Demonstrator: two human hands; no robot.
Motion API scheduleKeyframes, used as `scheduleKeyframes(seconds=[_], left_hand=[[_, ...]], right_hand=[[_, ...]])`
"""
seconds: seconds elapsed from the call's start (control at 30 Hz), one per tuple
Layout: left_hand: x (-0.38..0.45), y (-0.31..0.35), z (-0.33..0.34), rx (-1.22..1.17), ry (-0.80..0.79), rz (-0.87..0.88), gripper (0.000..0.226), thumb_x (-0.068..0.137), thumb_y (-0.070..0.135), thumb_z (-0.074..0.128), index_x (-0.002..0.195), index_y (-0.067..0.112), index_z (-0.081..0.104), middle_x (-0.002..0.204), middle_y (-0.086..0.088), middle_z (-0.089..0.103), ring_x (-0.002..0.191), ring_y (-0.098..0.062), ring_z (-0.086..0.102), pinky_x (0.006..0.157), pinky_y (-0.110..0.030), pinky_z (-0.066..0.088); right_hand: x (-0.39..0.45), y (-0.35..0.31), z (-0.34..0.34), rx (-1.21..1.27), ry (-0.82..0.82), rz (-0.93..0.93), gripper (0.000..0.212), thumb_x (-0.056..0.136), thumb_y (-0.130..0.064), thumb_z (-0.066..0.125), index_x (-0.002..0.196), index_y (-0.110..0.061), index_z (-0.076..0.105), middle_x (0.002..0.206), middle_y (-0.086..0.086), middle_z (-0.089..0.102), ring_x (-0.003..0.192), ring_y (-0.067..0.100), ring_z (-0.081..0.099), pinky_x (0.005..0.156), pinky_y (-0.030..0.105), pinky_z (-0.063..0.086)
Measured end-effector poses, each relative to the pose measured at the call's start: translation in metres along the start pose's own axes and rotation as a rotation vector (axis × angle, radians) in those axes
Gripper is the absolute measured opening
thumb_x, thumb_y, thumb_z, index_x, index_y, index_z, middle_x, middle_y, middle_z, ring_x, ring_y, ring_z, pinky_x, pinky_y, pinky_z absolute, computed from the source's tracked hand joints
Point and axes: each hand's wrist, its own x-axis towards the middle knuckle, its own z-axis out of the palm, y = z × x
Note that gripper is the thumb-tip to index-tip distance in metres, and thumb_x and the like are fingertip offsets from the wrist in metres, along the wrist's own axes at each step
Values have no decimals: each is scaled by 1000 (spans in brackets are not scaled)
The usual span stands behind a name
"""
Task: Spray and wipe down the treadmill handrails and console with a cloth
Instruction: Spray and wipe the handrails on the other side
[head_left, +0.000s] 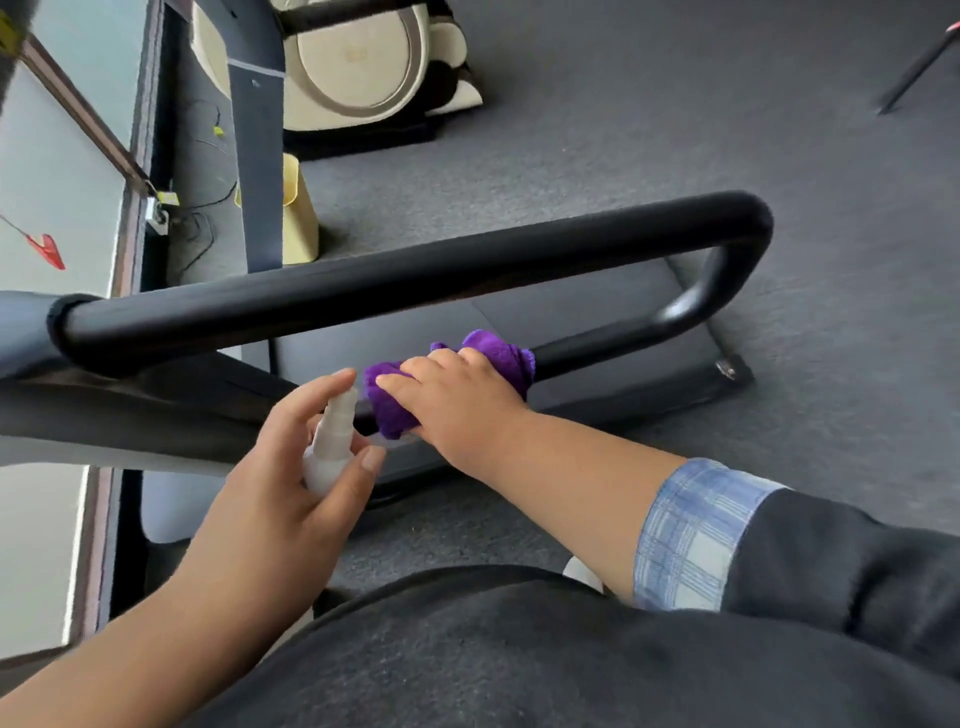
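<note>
Item one, the handrail (415, 275): we see a thick black tube with a matte, faintly grained cover, running across the view and bending at its right end into a glossy lower bar (613, 348) that doubles back toward us. A ribbed black collar closes the cover at its left end, where the tube meets a grey frame.

Item two, the cloth (498, 353): we note a deep purple, plush piece, bunched and wrapped over the lower bar. Our right hand (457, 410) lies on top of it, fingers curled over the fabric and gripping it against the bar.

Item three, the bottle (330, 441): we record a small white spray bottle with a stepped nozzle, tilted toward the cloth and just beside it. Our left hand (280, 467) holds it, fingers curled round the body, the forefinger resting atop the nozzle and the thumb along the near side.

Item four, surroundings: we list a dark grey carpet (675, 130), a cream and black machine (363, 62) at the top, a pale yellow bin (301, 218) beside a dark upright, and a rolled blue plaid cuff (691, 535) under a black sleeve.
</note>
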Motion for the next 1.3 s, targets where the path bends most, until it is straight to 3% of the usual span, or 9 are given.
scheduleKeyframes(seconds=[0.23,0.33,0.5,0.63,0.73,0.83,1.07,1.17,1.3], left_hand=[[17,12,37,-45,-48,37,54,80,57,58,128,69,36,106,30,61,91,10,59,71,-23,45],[22,20,51,-55,-69,31,55,79,60,57,130,68,36,105,30,61,91,11,59,70,-25,46],[25,38,70,-69,-91,56,56,80,58,57,129,69,34,106,36,60,94,11,59,71,-25,47],[24,50,83,-70,-81,61,56,81,55,58,128,70,32,106,35,61,94,15,57,74,-19,46],[21,54,89,-79,-65,23,55,79,57,58,127,71,33,107,33,61,93,11,59,73,-26,47],[16,57,94,-68,-63,-16,56,78,60,57,128,71,33,105,23,65,87,-2,64,72,-36,48],[8,68,99,-33,-55,-16,56,79,57,57,127,71,32,103,28,62,87,6,61,69,-31,47],[8,73,100,-40,-43,-6,54,78,58,56,125,72,33,100,27,63,81,2,62,67,-29,48],[11,76,101,-46,-39,14,53,77,59,56,124,71,34,101,25,63,81,1,62,68,-22,47]], right_hand=[[-45,80,-63,-185,-6,136,64,88,-2,54,145,-27,40,116,1,53,102,27,49,91,43,44],[-62,102,-86,-393,-60,100,62,89,-9,55,146,-28,43,114,1,54,103,28,53,87,42,42],[-72,125,-107,-651,-231,54,33,89,-11,54,119,-20,62,105,3,58,101,28,56,78,40,41],[-88,156,-105,-806,-341,4,25,93,-19,51,117,-20,56,100,2,58,94,27,57,75,38,36],[-92,167,-84,-669,-271,32,32,88,-17,51,120,-22,52,98,0,58,94,27,56,95,44,40],[-97,176,-62,-418,-133,72,48,81,-9,53,127,-22,50,105,2,56,101,30,54,116,49,22],[-102,165,-34,45,70,200,52,87,-16,66,136,-25,54,128,3,58,126,30,48,118,53,19],[-101,163,-49,-41,-51,129,63,91,-9,55,148,-30,39,142,3,47,139,30,37,119,55,14],[-103,165,-74,-276,15,37,66,91,-8,47,153,-30,34,145,6,42,139,33,35,117,54,16]])
